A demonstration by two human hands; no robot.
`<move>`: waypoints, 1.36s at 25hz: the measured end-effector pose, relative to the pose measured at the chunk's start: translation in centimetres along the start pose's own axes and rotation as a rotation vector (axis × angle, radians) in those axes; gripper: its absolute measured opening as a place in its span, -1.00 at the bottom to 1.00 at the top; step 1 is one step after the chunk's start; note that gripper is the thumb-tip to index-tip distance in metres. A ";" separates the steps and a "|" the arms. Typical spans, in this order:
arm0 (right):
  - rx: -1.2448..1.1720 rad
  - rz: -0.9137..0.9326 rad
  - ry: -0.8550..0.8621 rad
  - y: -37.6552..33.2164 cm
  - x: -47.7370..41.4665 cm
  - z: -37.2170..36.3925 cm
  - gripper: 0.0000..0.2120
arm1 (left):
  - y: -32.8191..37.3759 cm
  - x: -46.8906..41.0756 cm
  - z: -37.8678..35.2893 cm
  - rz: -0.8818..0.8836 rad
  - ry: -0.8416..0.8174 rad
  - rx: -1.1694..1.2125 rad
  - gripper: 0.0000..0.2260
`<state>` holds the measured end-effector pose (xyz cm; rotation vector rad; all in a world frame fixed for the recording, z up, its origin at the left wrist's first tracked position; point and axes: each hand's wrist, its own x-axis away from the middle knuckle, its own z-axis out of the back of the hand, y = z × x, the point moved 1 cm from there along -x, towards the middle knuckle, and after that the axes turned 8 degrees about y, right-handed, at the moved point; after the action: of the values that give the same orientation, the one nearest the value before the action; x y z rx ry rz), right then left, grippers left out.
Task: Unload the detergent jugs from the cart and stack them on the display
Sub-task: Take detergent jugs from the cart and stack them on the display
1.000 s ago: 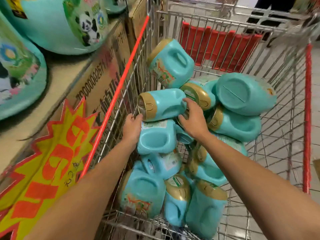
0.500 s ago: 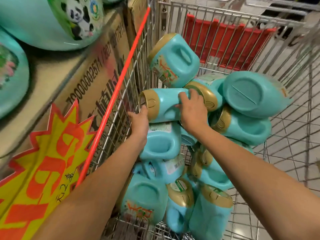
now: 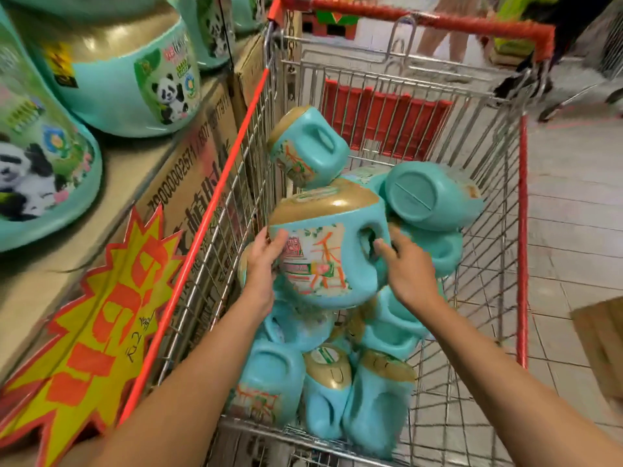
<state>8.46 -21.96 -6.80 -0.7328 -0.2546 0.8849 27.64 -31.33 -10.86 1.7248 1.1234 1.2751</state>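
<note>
A teal detergent jug (image 3: 328, 251) with a gold top is lifted above the pile in the wire cart (image 3: 485, 210), its label facing me. My left hand (image 3: 266, 261) holds its left side, thumb on the label. My right hand (image 3: 404, 267) grips its handle, fingers hooked through the opening. Several more teal jugs (image 3: 364, 392) lie jumbled in the cart below and behind. On the display (image 3: 77, 237) at the left stand teal jugs with panda labels (image 3: 135, 75).
The display's cardboard boxes (image 3: 192, 183) press against the cart's left side, with a yellow and orange price burst (image 3: 84, 325) on their front. The cart's red handle (image 3: 431, 20) is at the far end. A person's legs (image 3: 441, 32) stand beyond it. Tiled floor lies to the right.
Both hands have lifted one jug off the pile and turned it upright, label toward me. My view has tipped up, showing the cart's handle and more of the display.
</note>
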 end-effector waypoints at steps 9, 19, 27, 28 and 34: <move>-0.529 -0.099 0.025 -1.0 10.6 3.7 -0.81 | 2.3 13.1 0.6 -0.121 0.086 0.001 -0.47; -0.857 0.130 -0.195 -4.0 21.3 9.2 -0.78 | 1.2 33.5 4.1 -0.390 0.458 0.141 -0.42; -0.916 0.271 -0.653 -6.4 35.3 11.3 -0.78 | -2.6 52.0 9.5 -0.460 0.821 0.311 -0.40; -0.912 0.291 -0.703 -7.0 37.3 11.4 -0.75 | -2.9 54.4 10.2 -0.477 0.861 0.317 -0.39; -0.947 0.429 -0.935 -9.9 51.5 12.8 -0.70 | -5.3 69.4 15.7 -0.566 1.075 0.307 -0.37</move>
<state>40.35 20.03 4.65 -1.2198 -1.4581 1.5016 51.03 34.29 4.63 0.6726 2.2923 1.7100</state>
